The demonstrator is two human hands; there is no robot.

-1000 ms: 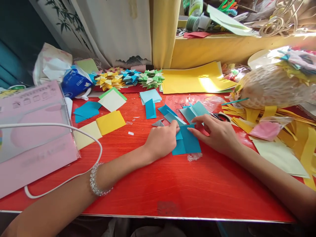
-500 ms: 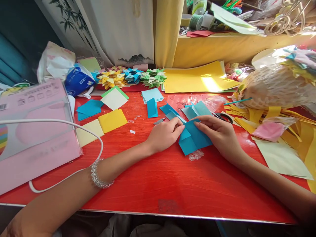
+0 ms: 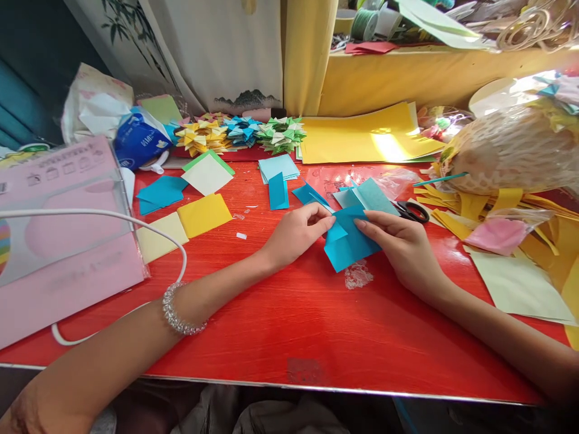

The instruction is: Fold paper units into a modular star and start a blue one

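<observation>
Landmark: blue folded sheet (image 3: 350, 244), held between the two hands over the red desk (image 3: 253, 325); a crease and a small raised flap show on its left part. Cannot tell whether its lower corner touches the desk.
Left hand (image 3: 298, 234): thumb and forefinger pinched together on the sheet's upper left edge; the sheet lies just right of the fingertips.
Right hand (image 3: 404, 250): thumb on the sheet's near face, fingers behind the upper right edge, grip narrow; the sheet extends left and down from the fingertips.
Bracelet (image 3: 172, 313): clear coils on the left forearm, well left of the sheet and nearer the person.
Teal folded paper (image 3: 373, 198): just beyond the sheet, toward its right.
Narrow blue piece (image 3: 278, 191): beyond the sheet, to its left, by a light blue stack (image 3: 280, 166).
Scissors (image 3: 412, 211): black handles, right of the sheet and a little beyond it, near the right hand; blades hidden.
Yellow square (image 3: 205, 218): well left of the sheet, its left edge meeting a cream square (image 3: 163, 238).
Scuffed clear patch (image 3: 359, 275): on the desk, just below the sheet's near edge.
Pale green sheets (image 3: 520, 283): well right of the sheet.
</observation>
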